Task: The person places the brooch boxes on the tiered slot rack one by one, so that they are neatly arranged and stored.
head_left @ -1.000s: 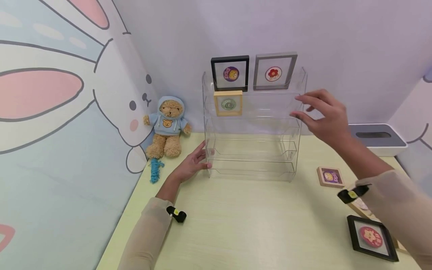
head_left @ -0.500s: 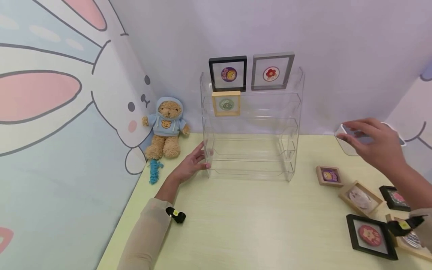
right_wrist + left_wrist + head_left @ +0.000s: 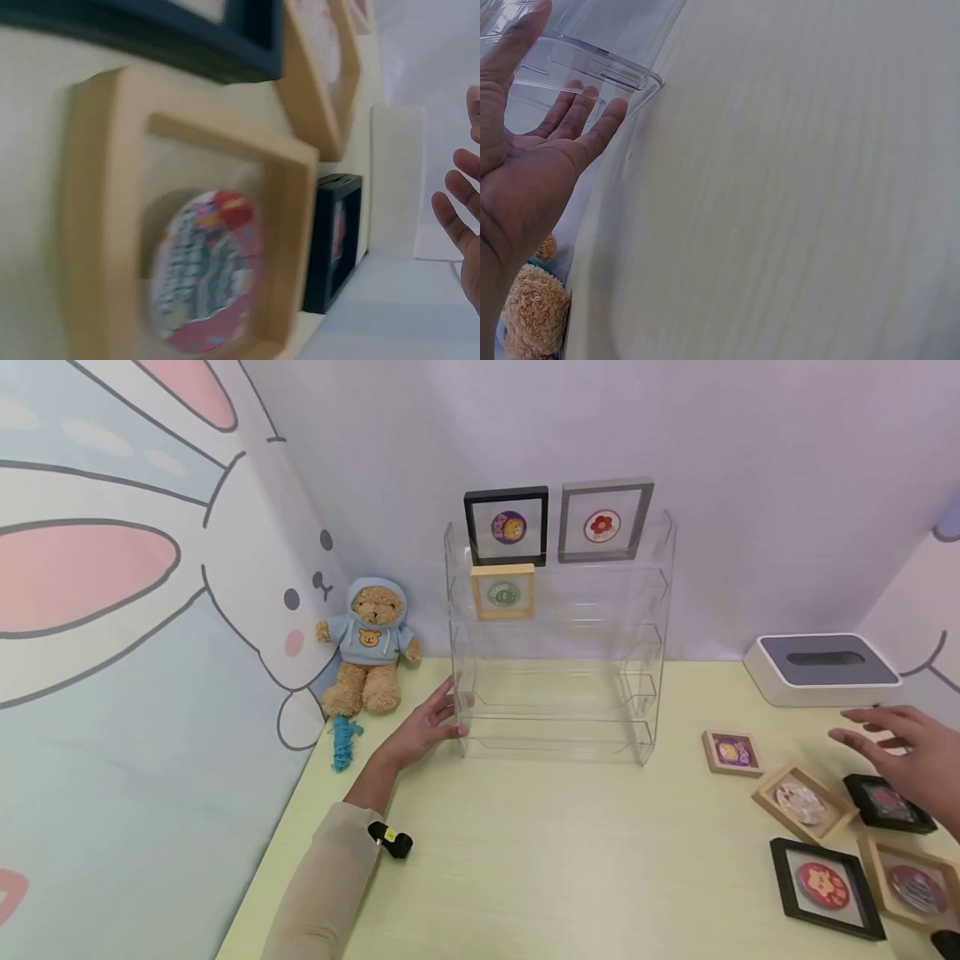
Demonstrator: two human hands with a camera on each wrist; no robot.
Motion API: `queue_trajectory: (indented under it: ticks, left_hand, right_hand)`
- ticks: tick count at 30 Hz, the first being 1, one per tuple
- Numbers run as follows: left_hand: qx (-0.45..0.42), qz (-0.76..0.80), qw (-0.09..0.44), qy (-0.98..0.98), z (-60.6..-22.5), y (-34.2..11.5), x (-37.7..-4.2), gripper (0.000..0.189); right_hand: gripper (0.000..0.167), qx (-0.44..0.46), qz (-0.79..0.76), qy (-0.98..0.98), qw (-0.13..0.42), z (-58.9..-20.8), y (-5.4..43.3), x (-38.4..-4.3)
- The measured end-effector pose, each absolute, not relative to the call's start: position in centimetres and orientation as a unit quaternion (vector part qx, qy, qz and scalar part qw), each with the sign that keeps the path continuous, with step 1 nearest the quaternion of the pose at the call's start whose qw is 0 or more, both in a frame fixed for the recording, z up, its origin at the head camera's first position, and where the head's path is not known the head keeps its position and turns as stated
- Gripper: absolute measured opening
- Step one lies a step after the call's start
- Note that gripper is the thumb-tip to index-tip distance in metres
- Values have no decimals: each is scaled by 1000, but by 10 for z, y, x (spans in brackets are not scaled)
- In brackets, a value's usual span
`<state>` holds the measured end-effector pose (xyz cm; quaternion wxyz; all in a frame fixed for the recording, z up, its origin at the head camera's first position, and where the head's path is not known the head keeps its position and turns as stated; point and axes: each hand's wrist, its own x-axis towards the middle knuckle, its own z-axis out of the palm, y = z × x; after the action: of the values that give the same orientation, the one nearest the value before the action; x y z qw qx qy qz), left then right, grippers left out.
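My left hand (image 3: 422, 732) touches the lower left side of a clear acrylic tiered rack (image 3: 555, 729), thumb at its front edge. In the left wrist view its fingers (image 3: 577, 112) are spread, fairly straight, against the clear panel (image 3: 619, 64). A black frame (image 3: 507, 560) and a grey frame (image 3: 606, 557) stand on the top tier; a small light-wood frame (image 3: 503, 614) stands one tier lower. My right hand (image 3: 911, 760) hovers at the right with nothing in it, thumb and fingers apart, over a small black frame (image 3: 892, 806) on the table.
Also at right lie a small wooden frame (image 3: 732, 753), a wooden frame (image 3: 805, 803), a black frame (image 3: 827, 887) and a wooden frame (image 3: 911, 883). Behind them stands a grey-topped tissue box (image 3: 822, 670). A teddy bear (image 3: 371, 643) and blue crinkled bundle (image 3: 342, 743) are at left.
My right hand has moved from the rack's upper right side, past the tissue box, down to the frames at right. My left hand has stayed at the rack.
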<state>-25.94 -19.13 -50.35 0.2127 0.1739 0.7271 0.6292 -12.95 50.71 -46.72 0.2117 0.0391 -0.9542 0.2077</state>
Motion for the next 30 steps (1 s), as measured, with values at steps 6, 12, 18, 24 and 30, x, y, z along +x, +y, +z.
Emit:
queue_trajectory:
  ticks: [6, 12, 18, 24, 30]
  left_hand:
    - [173, 630, 212, 727, -504, -192, -259, 105]
    - [175, 625, 212, 731, -505, -193, -260, 105]
    - [173, 623, 213, 733, -505, -192, -262, 105]
    - [174, 626, 213, 730, -505, -192, -261, 106]
    - [173, 622, 210, 734, -506, -193, -260, 105]
  right_hand:
    - [35, 56, 212, -960, 174, -487, 512, -125]
    - [30, 106, 207, -966, 108, -502, 508, -125]
    - [31, 158, 225, -959, 73, -512, 505, -130]
    - [27, 177, 230, -955, 66, -515, 503, -135]
    - [34, 199, 227, -949, 92, -517, 502, -140]
